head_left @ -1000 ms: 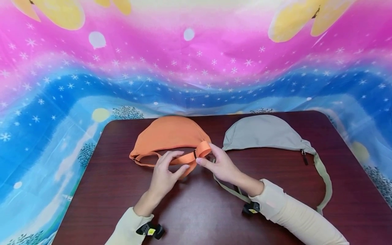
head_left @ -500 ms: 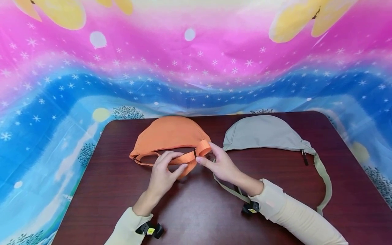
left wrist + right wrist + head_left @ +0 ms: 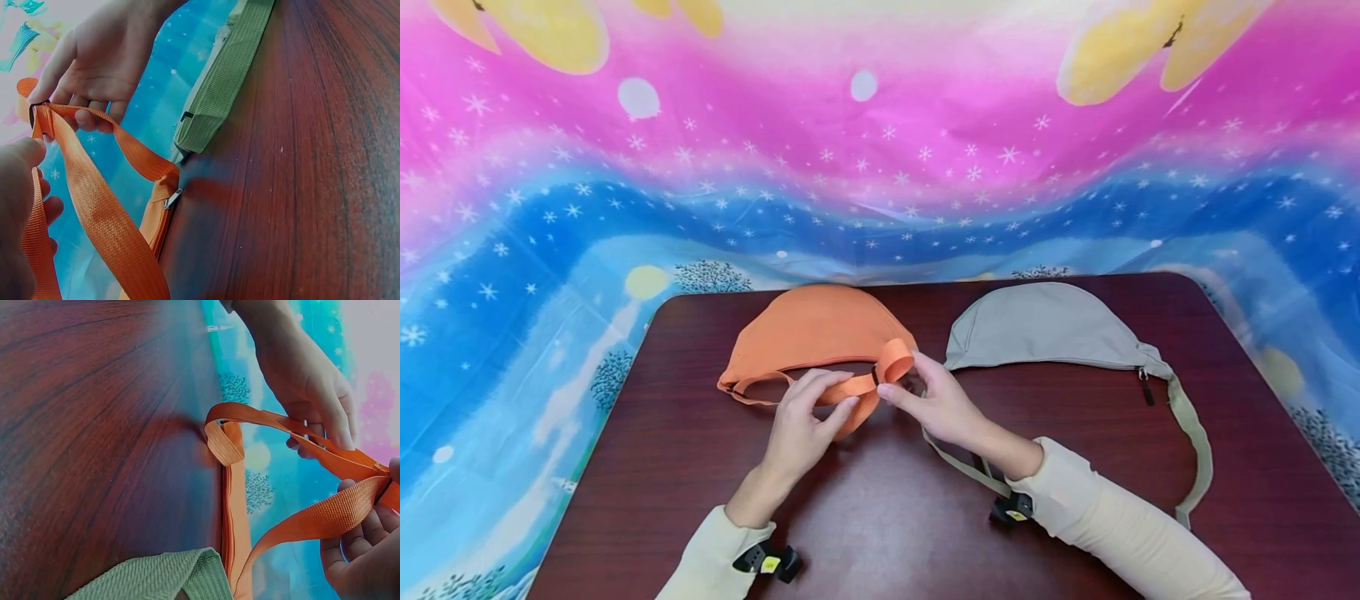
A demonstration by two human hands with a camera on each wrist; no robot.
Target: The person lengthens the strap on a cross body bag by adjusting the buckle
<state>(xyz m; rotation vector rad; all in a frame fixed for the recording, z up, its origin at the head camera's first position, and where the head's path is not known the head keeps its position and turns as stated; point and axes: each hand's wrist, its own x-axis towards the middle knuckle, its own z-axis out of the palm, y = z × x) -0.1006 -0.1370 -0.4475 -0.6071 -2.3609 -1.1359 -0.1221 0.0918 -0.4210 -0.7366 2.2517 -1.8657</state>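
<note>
Two bags lie apart on the table point(image 3: 880, 542): an orange bag point(image 3: 820, 329) at left near the far edge, a grey bag point(image 3: 1045, 325) at right. Work is judged partway, on the orange strap point(image 3: 100, 200) only. Done: the strap passes through a dark slider point(image 3: 875, 377), a rounded loop standing beyond it. Outstanding, by judgement: settling the strap's length, direction undetermined, and setting it down. Left hand point(image 3: 801, 429) pinches the strap between thumb and fingers; right hand point(image 3: 947, 400) pinches it at the slider. Materials: orange bag half-moon shaped, smooth matte cloth; strap flat, finely ribbed webbing, twisting between the hands. Green strap point(image 3: 1199, 442) of the grey bag: woven, held by neither hand. Tabletop: dark red-brown, wood-grained, with a sheen.
</note>
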